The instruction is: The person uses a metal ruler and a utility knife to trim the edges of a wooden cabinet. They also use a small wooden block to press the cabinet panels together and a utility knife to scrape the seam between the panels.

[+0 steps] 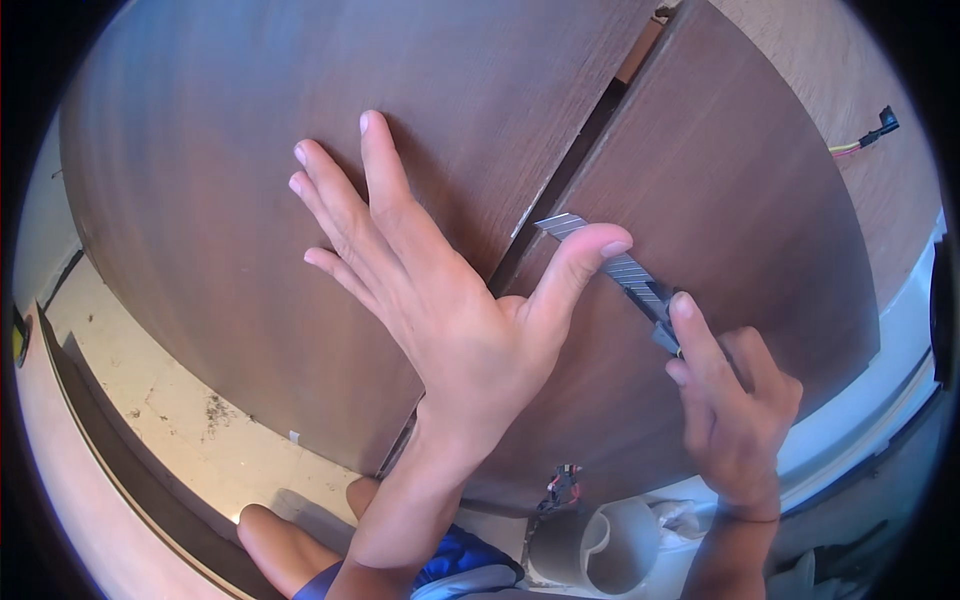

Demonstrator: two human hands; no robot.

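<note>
My left hand lies over a large brown wood-grain panel, its fingers spread and its thumb sticking out to the right. In my right hand is a snap-off utility knife with a long length of scored blade out. The blade points up and left, its tip close to a narrow dark slot between the left panel and a second brown panel. My left thumb crosses in front of the blade; whether they touch, I cannot tell. Most of the knife's handle is hidden by my right fingers.
A black connector on coloured wires pokes out of the pale wood at the upper right. Near my body are a bundle of wires and a grey-white rolled tube. Dark crumbs lie on the beige surface at left.
</note>
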